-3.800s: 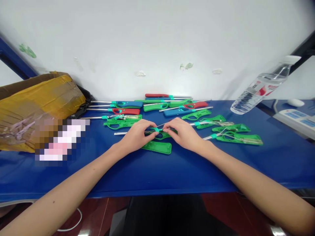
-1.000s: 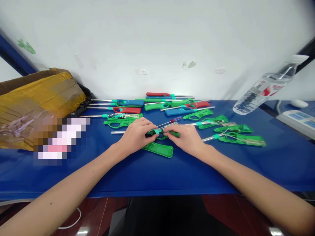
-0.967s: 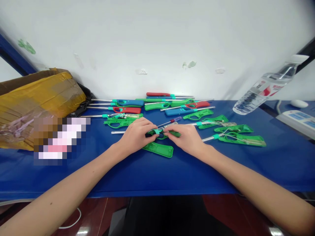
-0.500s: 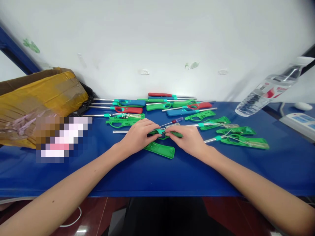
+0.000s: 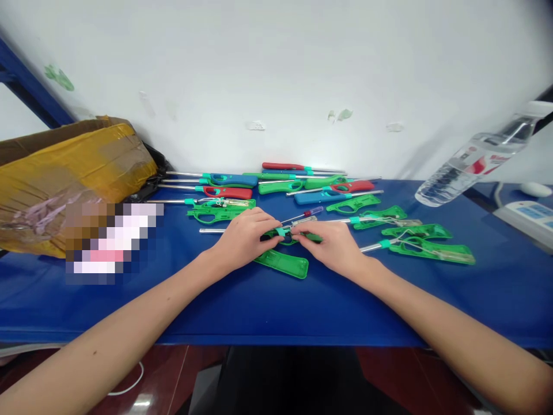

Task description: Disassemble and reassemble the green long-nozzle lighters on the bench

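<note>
Between my two hands lies an opened green gas lighter, its metal tube poking out to the left. My left hand is closed on it near the teal collar, fingertips pinched. The fingers of my right hand pinch at its inner parts from the right; the exact part is hidden. A loose green half-shell rests just in front, partly beneath my left hand. Behind my fingertips sits a screwdriver with a clear purplish handle.
Several whole lighters in red, blue and green lie along the wall. More opened green lighters are at right. A taped cardboard box stands at left, a water bottle and a white device at right.
The view has shifted very slightly. Both hands stay on the opened lighter, with only tiny finger movement at its inner parts.
</note>
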The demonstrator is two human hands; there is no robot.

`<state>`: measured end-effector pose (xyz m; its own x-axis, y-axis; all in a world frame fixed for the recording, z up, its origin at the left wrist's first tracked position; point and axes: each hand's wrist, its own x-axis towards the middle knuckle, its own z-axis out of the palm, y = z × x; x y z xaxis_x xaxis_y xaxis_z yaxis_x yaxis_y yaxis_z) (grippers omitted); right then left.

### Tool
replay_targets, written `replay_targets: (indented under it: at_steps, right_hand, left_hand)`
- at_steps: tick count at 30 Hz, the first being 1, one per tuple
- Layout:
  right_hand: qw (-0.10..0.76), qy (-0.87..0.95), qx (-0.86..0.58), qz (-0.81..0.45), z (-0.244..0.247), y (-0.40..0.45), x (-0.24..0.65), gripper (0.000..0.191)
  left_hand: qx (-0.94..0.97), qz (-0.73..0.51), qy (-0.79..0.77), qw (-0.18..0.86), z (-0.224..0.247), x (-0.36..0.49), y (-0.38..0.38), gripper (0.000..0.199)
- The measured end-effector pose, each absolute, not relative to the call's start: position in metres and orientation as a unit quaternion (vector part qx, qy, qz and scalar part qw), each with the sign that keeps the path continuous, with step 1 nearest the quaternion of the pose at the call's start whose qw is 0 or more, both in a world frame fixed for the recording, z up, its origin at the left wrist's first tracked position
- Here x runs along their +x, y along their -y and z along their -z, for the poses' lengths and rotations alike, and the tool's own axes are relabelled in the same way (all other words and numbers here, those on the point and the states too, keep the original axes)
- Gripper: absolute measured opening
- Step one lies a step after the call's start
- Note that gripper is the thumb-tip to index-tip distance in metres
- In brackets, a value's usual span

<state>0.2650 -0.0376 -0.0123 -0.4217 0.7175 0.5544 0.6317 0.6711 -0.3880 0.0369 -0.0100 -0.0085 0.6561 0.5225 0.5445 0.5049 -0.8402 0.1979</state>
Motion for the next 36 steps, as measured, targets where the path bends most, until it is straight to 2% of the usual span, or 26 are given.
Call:
replay_targets:
  at_steps: [9,22,27,32,36]
  right_hand:
    - [0.373,0.844,-0.381,-0.060,0.0143,0.0348,0.2667,0.015]
    - [0.363,0.867,-0.342,-0.005,0.0159,0.0350,0.2680,0.014]
    - [0.378,0.862,-0.338,0.013,0.0163,0.0353,0.2663,0.013]
    - [0.389,0.854,-0.345,0.022,0.0168,0.0368,0.2645,0.012]
    - [0.389,0.849,-0.357,0.007,0.0168,0.0381,0.2635,0.013]
  left_hand:
    - [0.904,-0.312,-0.289,0.045,0.0156,0.0359,0.0080,0.023]
    - [0.895,-0.320,-0.297,0.093,0.0125,0.0404,0.0090,0.020]
    - [0.884,-0.329,-0.320,0.093,0.0106,0.0406,0.0111,0.027]
    - [0.881,-0.339,-0.317,0.092,0.0110,0.0402,0.0118,0.016]
    - [0.884,-0.338,-0.309,0.093,0.0112,0.0401,0.0129,0.014]
